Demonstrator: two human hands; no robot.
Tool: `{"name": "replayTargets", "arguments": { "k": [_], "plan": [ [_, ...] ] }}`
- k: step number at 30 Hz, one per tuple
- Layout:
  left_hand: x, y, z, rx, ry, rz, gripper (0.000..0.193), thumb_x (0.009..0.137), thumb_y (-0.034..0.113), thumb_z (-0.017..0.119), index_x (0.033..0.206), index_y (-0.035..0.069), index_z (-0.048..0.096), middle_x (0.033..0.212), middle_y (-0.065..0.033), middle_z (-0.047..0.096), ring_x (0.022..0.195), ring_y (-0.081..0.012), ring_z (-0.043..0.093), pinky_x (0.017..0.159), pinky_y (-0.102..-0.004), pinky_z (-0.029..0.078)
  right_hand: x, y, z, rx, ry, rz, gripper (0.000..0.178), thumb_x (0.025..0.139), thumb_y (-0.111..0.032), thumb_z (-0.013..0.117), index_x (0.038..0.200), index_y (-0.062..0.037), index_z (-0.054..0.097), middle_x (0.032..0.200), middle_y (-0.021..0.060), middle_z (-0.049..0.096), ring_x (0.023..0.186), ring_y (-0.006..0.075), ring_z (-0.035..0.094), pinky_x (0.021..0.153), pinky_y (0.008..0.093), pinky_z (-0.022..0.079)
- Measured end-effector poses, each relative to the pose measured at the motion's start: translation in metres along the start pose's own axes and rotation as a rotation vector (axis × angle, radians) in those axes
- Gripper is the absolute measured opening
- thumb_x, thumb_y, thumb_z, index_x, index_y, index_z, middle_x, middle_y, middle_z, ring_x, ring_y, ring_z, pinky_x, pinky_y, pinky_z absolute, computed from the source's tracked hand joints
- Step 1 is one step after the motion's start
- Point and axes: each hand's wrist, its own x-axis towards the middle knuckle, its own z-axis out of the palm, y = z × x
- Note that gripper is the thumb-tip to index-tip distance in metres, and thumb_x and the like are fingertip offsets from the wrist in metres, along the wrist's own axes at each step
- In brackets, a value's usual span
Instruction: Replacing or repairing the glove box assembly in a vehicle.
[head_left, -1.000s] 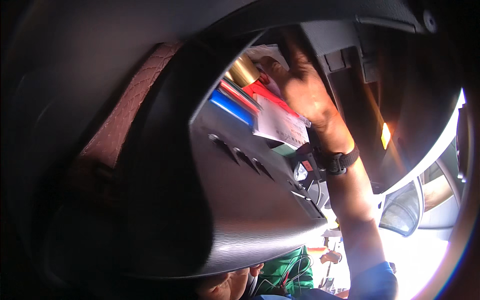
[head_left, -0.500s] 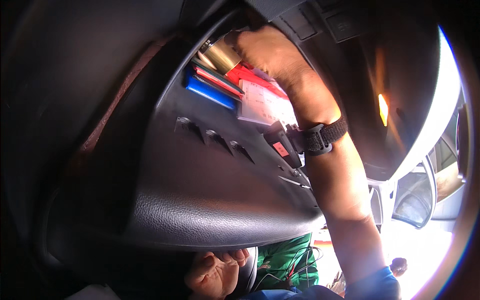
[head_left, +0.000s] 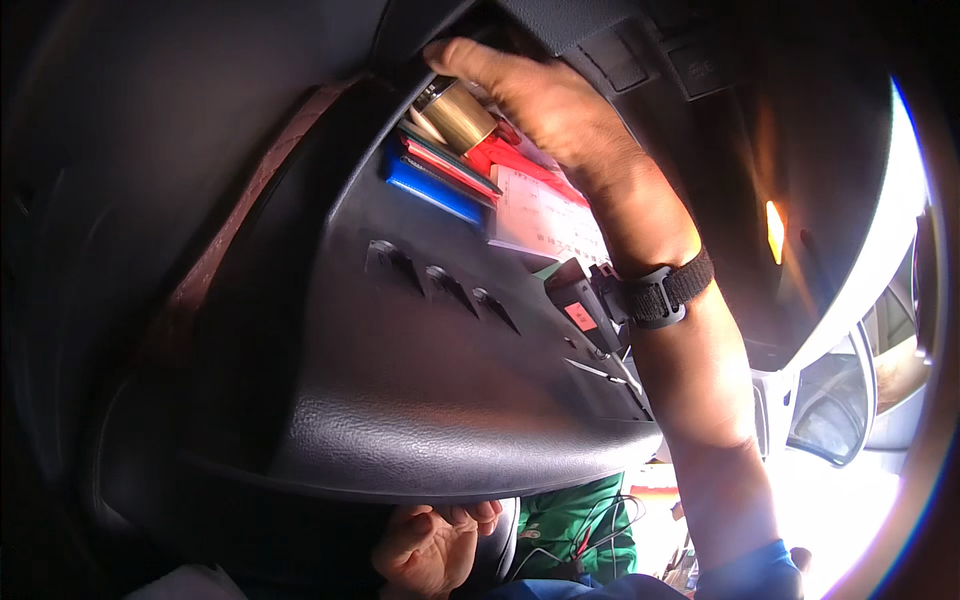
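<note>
My right hand (head_left: 530,100) reaches into the upper part of an open glove compartment, whose black lid (head_left: 400,350) hangs down. One digit is stretched out at the far corner; the others are hidden. I see nothing in its grasp. Just below it lies a gold tin with a black top (head_left: 455,115). Beside the tin are a red cloth-like item (head_left: 510,160), a blue booklet (head_left: 435,192) and printed papers (head_left: 540,215). My left hand (head_left: 435,550) is palm up under the lid's rounded edge, fingers loosely bent and nothing in the palm; its fingertips seem to touch the edge.
A black device with a pink label (head_left: 578,308) is strapped to my right wrist by a black band (head_left: 670,295). A white cord-like piece (head_left: 600,372) lies by the lid's right side. Green fabric (head_left: 590,530) with thin cables is below. A side mirror (head_left: 830,400) shows at right.
My right hand has shifted up and left from beside the gold tin toward the compartment's far corner, one digit now stretched out. The view has shifted slightly. My left hand stays under the lid.
</note>
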Motion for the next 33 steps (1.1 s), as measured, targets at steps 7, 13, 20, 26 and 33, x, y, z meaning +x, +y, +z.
{"name": "replayTargets", "arguments": {
  "k": [7, 13, 20, 26, 33],
  "plan": [
    [-0.001, 0.007, 0.005, -0.079, 0.0, -0.001, 0.022, 0.093, 0.026, 0.056, 0.102, 0.009, 0.068, 0.104, -0.0136, 0.068, 0.102, -0.0283, 0.058, 0.078, -0.0398, 0.042, 0.01, -0.019, 0.009, -0.138, 0.13, 0.245, 0.037, 0.097, -0.041, 0.049, 0.115, -0.0154, 0.067, 0.116, 0.0101, 0.07, 0.106, 0.0311, 0.066, 0.094, 0.0393, 0.049],
    [-0.004, 0.006, -0.01, -0.037, -0.11, -0.039, 0.024, 0.094, 0.026, 0.055, 0.109, 0.012, 0.068, 0.107, -0.0118, 0.07, 0.105, -0.0285, 0.059, 0.081, -0.0398, 0.043, -0.034, -0.002, 0.011, -0.09, 0.36, -0.114, 0.053, 0.09, -0.032, 0.065, 0.131, -0.0011, 0.054, 0.123, 0.0211, 0.064, 0.11, 0.0392, 0.062, 0.099, 0.0464, 0.047],
    [0.005, -0.004, -0.01, -0.013, -0.197, 0.09, 0.029, 0.098, 0.03, 0.053, 0.118, 0.015, 0.067, 0.127, -0.0087, 0.067, 0.119, -0.0288, 0.054, 0.088, -0.044, 0.042, -0.025, 0.003, 0.01, -0.342, 0.2, -0.564, 0.067, 0.08, -0.035, 0.077, 0.136, -0.0067, 0.054, 0.135, 0.0143, 0.054, 0.134, 0.032, 0.047, 0.111, 0.0469, 0.038],
    [0.003, -0.004, -0.027, 0.192, -0.196, 0.526, 0.04, 0.099, 0.036, 0.05, 0.129, 0.011, 0.056, 0.119, -0.0038, 0.068, 0.111, -0.0169, 0.063, 0.098, -0.0436, 0.047, -0.034, -0.017, 0.046, -0.062, 0.321, -0.383, 0.04, 0.088, -0.036, 0.069, 0.112, -0.0034, 0.067, 0.111, 0.0101, 0.066, 0.108, 0.0247, 0.061, 0.092, 0.038, 0.051],
    [0.097, 0.051, 0.111, 0.679, -0.022, 1.272, 0.047, 0.104, 0.032, 0.038, 0.131, 0.0, 0.058, 0.135, -0.013, 0.06, 0.128, -0.0241, 0.054, 0.112, -0.0382, 0.037, -0.038, -0.007, 0.029, 0.834, 0.073, -0.013, 0.024, 0.101, -0.019, 0.057, 0.105, 0.0019, 0.067, 0.089, 0.0101, 0.068, 0.079, 0.0168, 0.064, 0.077, 0.0319, 0.054]
  ]
}}
